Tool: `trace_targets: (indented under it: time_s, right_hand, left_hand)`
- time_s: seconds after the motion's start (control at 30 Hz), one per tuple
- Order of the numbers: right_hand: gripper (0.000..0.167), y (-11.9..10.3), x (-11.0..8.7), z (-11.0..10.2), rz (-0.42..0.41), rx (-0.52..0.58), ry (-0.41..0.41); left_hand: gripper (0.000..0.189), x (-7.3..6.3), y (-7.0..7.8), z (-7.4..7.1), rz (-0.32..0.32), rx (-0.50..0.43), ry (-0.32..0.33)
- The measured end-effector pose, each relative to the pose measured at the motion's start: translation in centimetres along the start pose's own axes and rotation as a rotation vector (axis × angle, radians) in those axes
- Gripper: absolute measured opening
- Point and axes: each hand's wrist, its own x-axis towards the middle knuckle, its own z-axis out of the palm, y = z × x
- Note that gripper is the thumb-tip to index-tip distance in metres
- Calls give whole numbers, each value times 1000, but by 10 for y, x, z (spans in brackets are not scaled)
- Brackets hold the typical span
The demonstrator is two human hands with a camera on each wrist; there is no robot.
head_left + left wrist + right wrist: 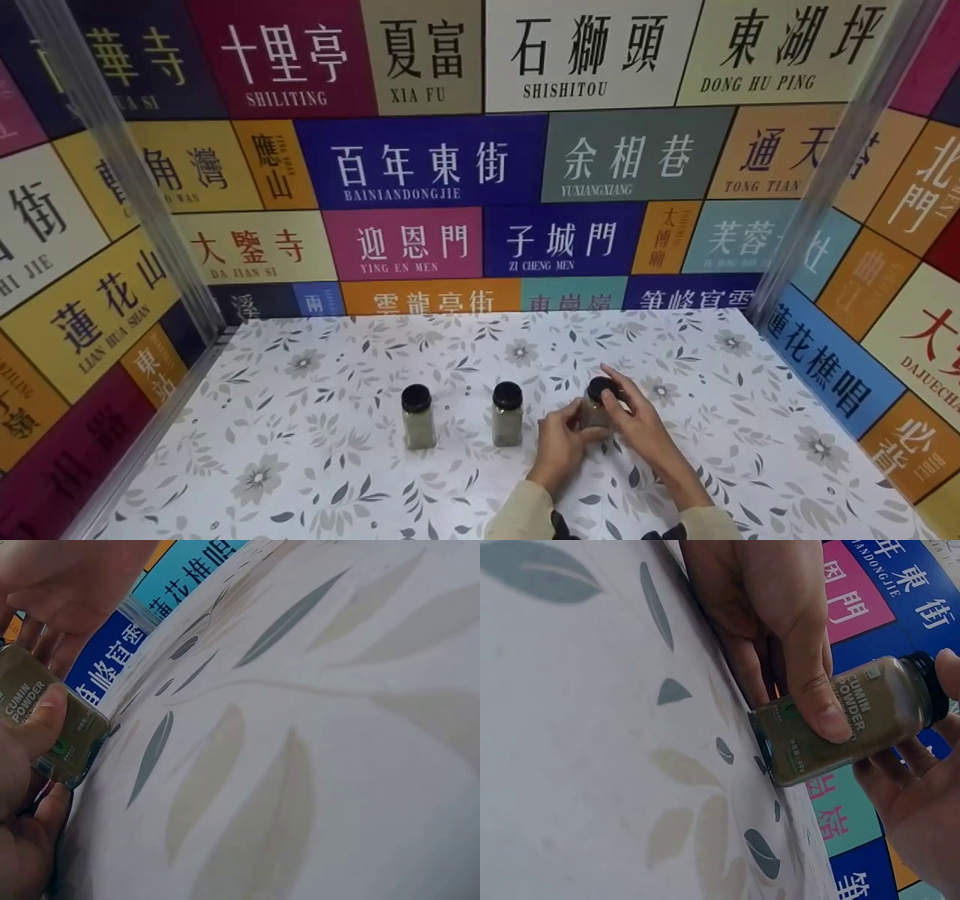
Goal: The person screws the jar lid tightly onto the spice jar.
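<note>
A clear glass jar of cumin powder [817,727] with a black lid [602,388] stands at the right of a row of jars in the head view. My left hand [561,442] grips its body low down, thumb across the printed label, as the left wrist view also shows. At the top, my right hand [637,424] holds the lid, its thumb at the near side and its fingers around the far side. Brown-green powder shows through the glass. In the right wrist view the jar's base is right at the tabletop.
Two more black-lidded jars, a middle jar [508,416] and a left jar [418,418], stand upright on the table [360,472], which has a leaf-and-flower cover. Behind it rises a wall [420,161] of coloured name panels, with clear vertical strips at the corners.
</note>
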Motion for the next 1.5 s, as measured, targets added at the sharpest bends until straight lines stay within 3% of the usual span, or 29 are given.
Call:
trace_targets:
  time_s: [0.53,0.93,1.07,1.37,1.5]
  right_hand:
    - [34,-11,2,18,-92,-104,128]
    - [36,-16,4,21,-34,-177,146]
    - [35,-16,4,22,-42,-189,157]
    - [39,-11,2,14,-5,-84,144]
    - [40,-9,2,10,20,-47,141]
  left_hand:
    - [40,0,3,-2,36,57,28]
    - [56,0,4,0,24,133,89]
    - [56,1,5,1,7,110,98]
    - [52,-2,7,2,-19,1,72]
    - [57,-5,10,4,-12,26,60]
